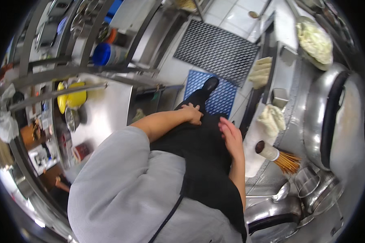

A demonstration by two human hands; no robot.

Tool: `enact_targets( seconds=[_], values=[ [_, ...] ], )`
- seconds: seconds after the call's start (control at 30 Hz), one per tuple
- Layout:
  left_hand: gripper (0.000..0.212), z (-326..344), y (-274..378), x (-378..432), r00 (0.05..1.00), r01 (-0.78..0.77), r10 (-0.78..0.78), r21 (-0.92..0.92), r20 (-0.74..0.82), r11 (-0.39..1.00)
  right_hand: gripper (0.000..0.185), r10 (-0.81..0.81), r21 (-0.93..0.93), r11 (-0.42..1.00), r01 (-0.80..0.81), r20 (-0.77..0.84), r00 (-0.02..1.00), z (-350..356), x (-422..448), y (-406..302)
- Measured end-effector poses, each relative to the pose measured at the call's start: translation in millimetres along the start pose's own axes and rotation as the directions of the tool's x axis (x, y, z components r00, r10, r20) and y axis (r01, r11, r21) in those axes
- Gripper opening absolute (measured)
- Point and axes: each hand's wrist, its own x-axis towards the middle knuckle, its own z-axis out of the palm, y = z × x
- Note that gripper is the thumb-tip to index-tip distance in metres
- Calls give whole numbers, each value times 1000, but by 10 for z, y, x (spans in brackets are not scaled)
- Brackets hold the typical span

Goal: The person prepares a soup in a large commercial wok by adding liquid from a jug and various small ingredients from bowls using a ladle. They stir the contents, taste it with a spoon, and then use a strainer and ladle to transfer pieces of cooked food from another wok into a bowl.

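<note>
Against the front of the black apron (213,164), my left hand (194,114) rests with its fingers spread and nothing in it. My right hand (232,136) hangs beside the apron on the stove side, its fingers loosely extended and holding nothing. The nearest things to it are a crumpled pale cloth (271,120) and a bundle of thin wooden sticks (287,162), apparently a bamboo wok brush, bound in a white wrap. Both lie along the front ledge of a steel cooking range (295,127).
A large wok (318,121) and bowl of chopped cabbage (314,42) occupy the range, with a ladle (282,193) nearer. Cloths (260,73) hang over its edge. Left is a steel worktable (109,112) with a yellow container (76,93). Blue (191,82) and black (216,50) mats cover floor tiles.
</note>
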Motion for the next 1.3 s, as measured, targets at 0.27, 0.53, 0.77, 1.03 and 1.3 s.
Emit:
enact_targets(
  seconds=[0.27,0.53,0.77,1.03,1.3],
  values=[
    [83,927,-437,140,988,100,-70,-223,137,970,57,524,-633,754,-176,418,742,868,424,2087],
    [75,1647,-723,739,872,343,-158,-347,464,873,68,675,-892,292,-345,-63,735,1334,426,2338],
    [76,1561,-950,954,940,308,-186,-478,285,823,77,766,-910,87,-404,-198,612,1454,935,2348],
    [55,1523,-1088,1019,978,202,-203,-526,58,826,40,603,-930,196,-311,-135,786,1412,885,2402],
    [37,1117,-900,688,919,-105,24,-186,-394,977,23,75,-619,739,-265,-315,946,924,-190,729]
  ],
)
